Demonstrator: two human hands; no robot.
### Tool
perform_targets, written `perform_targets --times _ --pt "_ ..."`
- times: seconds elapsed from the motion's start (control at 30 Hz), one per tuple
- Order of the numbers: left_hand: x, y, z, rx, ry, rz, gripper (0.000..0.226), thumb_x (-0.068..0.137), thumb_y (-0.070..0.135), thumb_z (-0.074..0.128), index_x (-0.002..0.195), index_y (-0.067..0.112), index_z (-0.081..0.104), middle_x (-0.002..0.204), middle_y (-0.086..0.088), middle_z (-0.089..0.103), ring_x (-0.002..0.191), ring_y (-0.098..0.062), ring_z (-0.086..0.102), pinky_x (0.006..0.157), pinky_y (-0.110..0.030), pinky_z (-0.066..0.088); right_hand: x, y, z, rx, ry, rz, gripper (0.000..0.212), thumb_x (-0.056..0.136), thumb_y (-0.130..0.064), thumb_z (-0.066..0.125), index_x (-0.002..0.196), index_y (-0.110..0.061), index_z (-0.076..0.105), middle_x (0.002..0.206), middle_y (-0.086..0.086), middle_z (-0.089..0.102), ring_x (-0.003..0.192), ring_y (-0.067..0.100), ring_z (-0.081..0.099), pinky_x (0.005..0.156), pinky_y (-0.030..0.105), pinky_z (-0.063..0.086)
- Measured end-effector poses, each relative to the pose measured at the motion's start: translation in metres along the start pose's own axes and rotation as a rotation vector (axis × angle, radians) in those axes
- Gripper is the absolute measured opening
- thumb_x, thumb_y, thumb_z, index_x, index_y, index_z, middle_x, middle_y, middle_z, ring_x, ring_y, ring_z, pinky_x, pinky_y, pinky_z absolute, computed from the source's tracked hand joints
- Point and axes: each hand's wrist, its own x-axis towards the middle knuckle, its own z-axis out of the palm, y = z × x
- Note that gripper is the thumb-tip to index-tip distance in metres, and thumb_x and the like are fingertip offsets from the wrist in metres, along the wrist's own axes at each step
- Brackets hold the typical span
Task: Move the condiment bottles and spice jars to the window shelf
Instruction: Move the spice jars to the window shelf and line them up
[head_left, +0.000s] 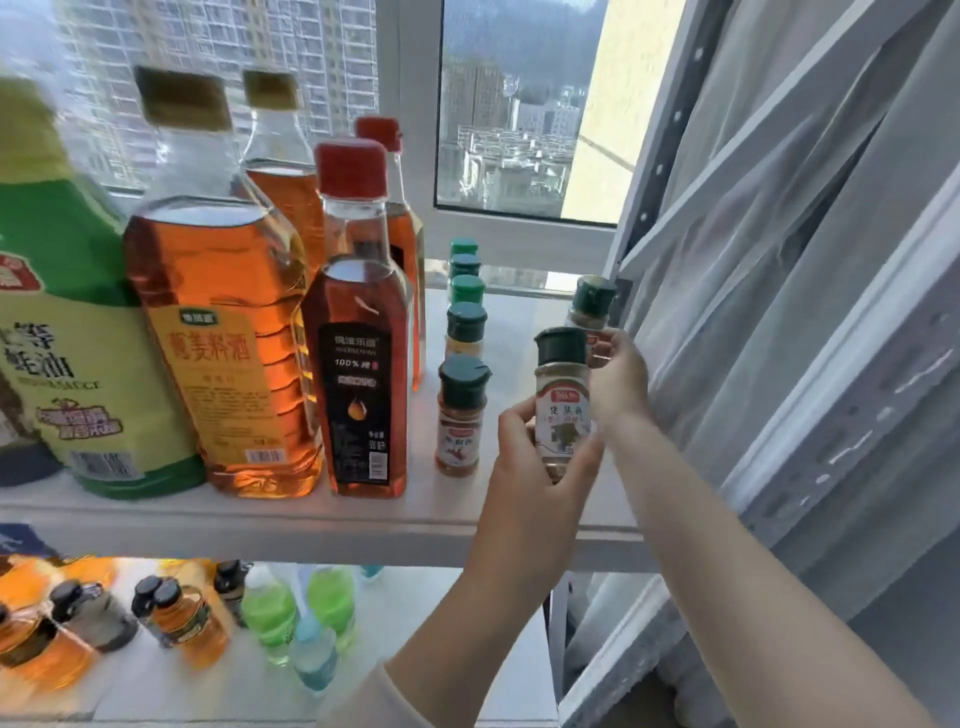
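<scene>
Blurred green bottle (62, 312) off left edge

Home, I'd say a high-rise flat; I'm at a kitchen window. White window shelf (260, 514) carries cooking-wine and oil bottles (223, 338) on the left, green-capped spice jars (466, 322) beside them. Tower blocks (208, 52) far outside the glass, sheer curtain (779, 260) right, smaller bottles (187, 621) on the lower ledge (441, 649) near me.

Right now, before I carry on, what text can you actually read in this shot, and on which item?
"葱姜料酒": yellow label, big amber bottle.
"蚝油": green jug.
"100%": black label, red-capped bottle.
Blurred, unreadable: labels of near jar in left hand, far jar in right hand, front shelf jar.
</scene>
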Motion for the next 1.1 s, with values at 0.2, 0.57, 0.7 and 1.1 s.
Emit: perform_targets --times 0.2,0.57,0.7,1.1 --pt "0.049 -0.004 0.020 -0.022 0.102 -0.057 0.037 0.088 0.033 0.055 0.120 0.025 0.038 0.093 0.011 0.057 0.077 0.000 0.057 0.064 -0.011 0.046 0.078 0.014 0.033 -0.011 -0.010 0.045 0.025 0.090 -0.005 0.047 0.114 -0.001 0.054 0.100 0.010 0.053 0.092 0.021 0.049 0.078 0.021 0.045" --pt "0.097 -0.014 0.036 -0.021 0.202 -0.070 0.029 0.088 0.027 0.056 0.112 0.025 0.040 0.088 0.009 0.057 0.067 0.001 0.056 0.057 -0.009 0.043 0.145 0.034 0.053 -0.096 0.110 0.070 0.035 0.077 -0.010 0.071 0.109 -0.003 0.057 0.113 0.013 0.065 0.092 0.018 0.057 0.076 0.020 0.037" --pt "0.100 -0.017 0.036 -0.021 0.211 -0.078 0.030 0.088 0.027 0.056 0.113 0.025 0.040 0.088 0.009 0.058 0.071 0.001 0.057 0.058 -0.008 0.042 0.155 0.039 0.060 -0.079 0.156 0.073 0.036 0.075 -0.010 0.073 0.107 -0.005 0.057 0.110 0.012 0.065 0.097 0.022 0.061 0.083 0.028 0.045" --pt "0.104 -0.017 0.033 -0.006 0.222 -0.088 0.030 0.089 0.022 0.055 0.114 0.023 0.039 0.083 0.009 0.057 0.061 0.010 0.054 0.055 -0.006 0.041 0.171 0.045 0.067 -0.145 0.145 0.033 0.052 0.068 -0.018 0.080 0.111 -0.007 0.053 0.113 0.007 0.062 0.094 0.018 0.059 0.079 0.020 0.041"
